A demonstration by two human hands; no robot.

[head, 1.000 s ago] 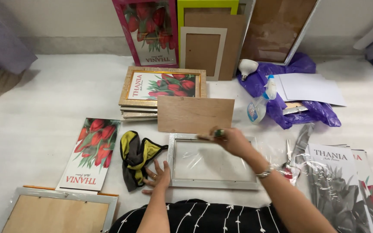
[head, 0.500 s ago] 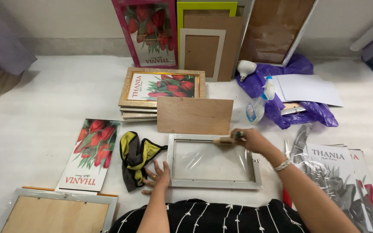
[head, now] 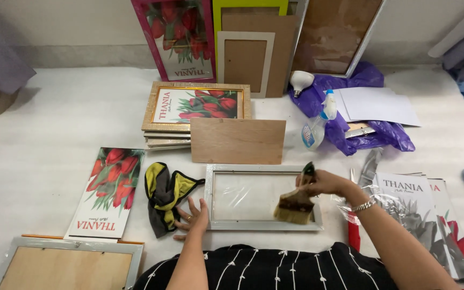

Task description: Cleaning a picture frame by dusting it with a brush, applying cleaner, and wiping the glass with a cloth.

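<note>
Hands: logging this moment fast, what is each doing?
Left hand: open, fingers spread, pressing the white frame at its corner.
Right hand: closed on a brush.

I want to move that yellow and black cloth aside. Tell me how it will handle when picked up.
The cloth lies crumpled in folds beside the left hand, so it is probably floppy and would sag from wherever it is pinched. It looks thin, likely light. Pushed, it would probably bunch up rather than slide whole.

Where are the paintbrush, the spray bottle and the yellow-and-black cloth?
paintbrush (head: 295, 207), head view, on its bristles.
spray bottle (head: 314, 131), head view, on its clear body.
yellow-and-black cloth (head: 165, 196), head view, on its middle folds.
</note>
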